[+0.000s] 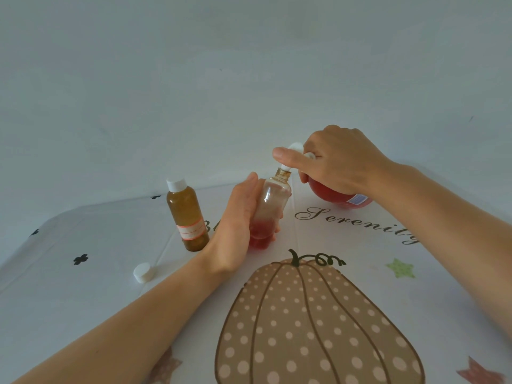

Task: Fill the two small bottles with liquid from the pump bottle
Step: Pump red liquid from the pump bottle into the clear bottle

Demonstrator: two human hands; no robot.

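My left hand [235, 231] grips a small clear bottle [273, 200] that stands open on the table, with red liquid in its bottom part. The white nozzle of the round red pump bottle [336, 196] sits right over the small bottle's neck. My right hand [332, 162] wraps round the pump head, index finger stretched along the nozzle. A second small bottle [188, 214], amber with a white cap and a label, stands upright to the left, apart from my left hand.
A loose white cap [142, 272] lies on the tablecloth at the left, near my left forearm. The tablecloth [415, 314] shows a large dotted pumpkin, stars and script lettering. A pale wall rises behind the table.
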